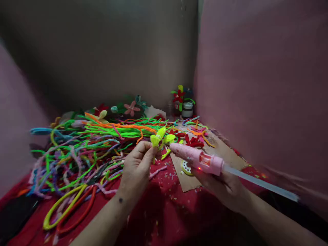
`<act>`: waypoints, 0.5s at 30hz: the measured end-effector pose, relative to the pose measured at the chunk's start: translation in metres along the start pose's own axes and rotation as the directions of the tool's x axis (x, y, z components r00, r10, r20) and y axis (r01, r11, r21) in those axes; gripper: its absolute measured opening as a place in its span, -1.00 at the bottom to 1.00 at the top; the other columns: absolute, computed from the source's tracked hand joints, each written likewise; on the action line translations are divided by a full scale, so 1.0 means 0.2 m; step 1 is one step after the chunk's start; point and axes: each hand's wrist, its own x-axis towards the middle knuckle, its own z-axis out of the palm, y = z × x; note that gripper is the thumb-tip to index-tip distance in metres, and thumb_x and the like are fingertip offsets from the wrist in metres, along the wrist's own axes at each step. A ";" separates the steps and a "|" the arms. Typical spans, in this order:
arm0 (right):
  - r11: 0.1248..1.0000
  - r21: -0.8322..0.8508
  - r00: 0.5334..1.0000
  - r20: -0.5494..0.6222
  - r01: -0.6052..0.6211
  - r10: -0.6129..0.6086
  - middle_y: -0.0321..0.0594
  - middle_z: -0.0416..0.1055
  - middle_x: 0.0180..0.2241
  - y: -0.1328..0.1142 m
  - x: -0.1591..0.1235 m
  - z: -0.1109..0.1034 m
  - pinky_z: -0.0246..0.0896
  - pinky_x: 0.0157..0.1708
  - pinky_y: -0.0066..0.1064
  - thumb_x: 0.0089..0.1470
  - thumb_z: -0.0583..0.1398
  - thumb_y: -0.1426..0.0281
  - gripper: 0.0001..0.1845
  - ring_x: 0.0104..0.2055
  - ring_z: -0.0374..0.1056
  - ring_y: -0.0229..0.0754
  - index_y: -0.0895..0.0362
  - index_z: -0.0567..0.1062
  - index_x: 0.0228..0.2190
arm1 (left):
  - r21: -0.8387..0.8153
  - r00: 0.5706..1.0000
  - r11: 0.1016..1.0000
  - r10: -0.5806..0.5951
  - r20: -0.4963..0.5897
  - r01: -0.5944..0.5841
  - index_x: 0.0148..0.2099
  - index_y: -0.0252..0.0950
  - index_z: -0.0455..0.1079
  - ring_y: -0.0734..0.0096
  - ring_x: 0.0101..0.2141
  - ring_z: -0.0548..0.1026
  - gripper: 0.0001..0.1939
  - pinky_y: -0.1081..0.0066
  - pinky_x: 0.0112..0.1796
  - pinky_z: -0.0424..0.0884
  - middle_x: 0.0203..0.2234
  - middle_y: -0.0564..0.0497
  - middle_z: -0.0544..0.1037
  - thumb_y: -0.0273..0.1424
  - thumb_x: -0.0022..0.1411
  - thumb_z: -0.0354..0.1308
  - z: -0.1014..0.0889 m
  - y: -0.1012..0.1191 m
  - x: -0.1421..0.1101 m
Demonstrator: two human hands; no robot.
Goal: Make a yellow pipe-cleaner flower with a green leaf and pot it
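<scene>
Between the thumb and fingers of my left hand [139,164] is a yellow pipe-cleaner flower [161,137], its petals pointing up and to the right. My right hand [222,186] is wrapped around a pink hot glue gun [197,159]. A long translucent glue stick [261,182] sticks out of the gun's back end, and a small red light glows on its side. The nozzle points left, close to the flower's right petal; whether they touch I cannot tell. Red pipe-cleaner petals [194,140] lie just behind the gun.
A large tangle of coloured pipe cleaners [77,153] covers the left of the red cloth [164,212]. Cardboard [184,182] lies under the gun, with a round yellow-rimmed piece [187,168] on it. Finished flowers [132,108] and a white-lidded jar [188,109] stand near the back wall.
</scene>
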 end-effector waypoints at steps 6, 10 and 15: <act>0.999 0.029 1.000 -0.015 -0.013 0.013 -0.20 0.42 -0.01 -0.01 0.01 -0.01 0.19 0.09 -0.12 0.18 0.05 0.33 -0.51 0.09 0.27 0.01 0.01 0.24 0.15 | -0.006 1.000 1.000 0.023 0.012 -0.023 -0.44 -0.27 0.31 0.53 -0.49 0.28 -0.81 0.50 -0.42 0.18 -0.57 0.15 0.37 -0.38 0.22 0.04 0.00 -0.01 0.01; 1.000 0.019 1.000 -0.011 -0.016 0.016 -0.21 0.40 0.01 -0.03 0.02 0.00 0.13 0.13 -0.11 0.18 0.05 0.33 -0.52 0.11 0.25 0.01 0.01 0.26 0.14 | -0.039 0.999 0.999 0.034 0.021 -0.033 -0.43 -0.26 0.31 0.54 -0.49 0.28 -0.82 0.51 -0.41 0.19 -0.56 0.15 0.37 -0.36 0.22 0.05 0.00 -0.03 0.01; 1.000 0.008 1.000 -0.002 -0.009 0.009 -0.25 0.37 0.05 -0.04 0.02 0.01 0.10 0.16 -0.13 0.17 0.06 0.33 -0.51 0.16 0.18 0.01 -0.03 0.25 0.14 | -0.068 0.999 0.997 0.026 0.028 -0.024 -0.44 -0.26 0.31 0.52 -0.49 0.28 -0.82 0.49 -0.41 0.21 -0.56 0.14 0.37 -0.35 0.21 0.06 0.01 -0.03 0.01</act>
